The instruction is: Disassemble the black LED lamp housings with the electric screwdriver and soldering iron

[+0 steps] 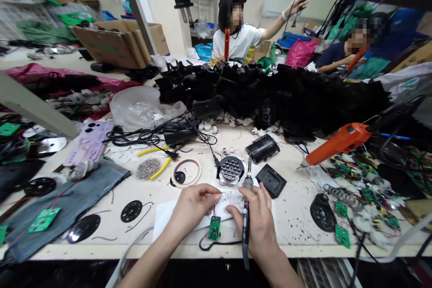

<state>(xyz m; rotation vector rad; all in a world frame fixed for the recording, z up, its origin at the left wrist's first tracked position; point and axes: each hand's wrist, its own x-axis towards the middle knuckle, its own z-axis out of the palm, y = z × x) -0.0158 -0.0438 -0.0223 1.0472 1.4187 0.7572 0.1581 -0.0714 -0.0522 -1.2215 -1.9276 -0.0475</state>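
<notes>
Both hands are working close to the near edge of the worktop (pixel 297 216). Left hand (pixel 192 204) is pinching a thin wire between thumb and forefinger, holding its end over a white plate (pixel 232 195) studded with small lamps. Right hand (pixel 259 222) is closed around a soldering iron (pixel 246 216), gripping it upright like a pen, with the tip pointing away towards a round black reflector (pixel 231 168). Small green circuit board (pixel 214 228) is lying between the wrists, its red and dark leads trailing towards the white plate and the near edge. Judging by this, the wiring of the lamp is partway through: the board is carrying its leads, while the joint at the plate appears not yet made, and the black housing (pixel 262 147) and square black cover (pixel 271 181) are lying apart, unassembled. Further back, an orange glue gun (pixel 337 141) is resting towards the right edge, and a person in a white shirt (pixel 241 40) is sitting beyond a heap of black parts (pixel 286 94).
</notes>
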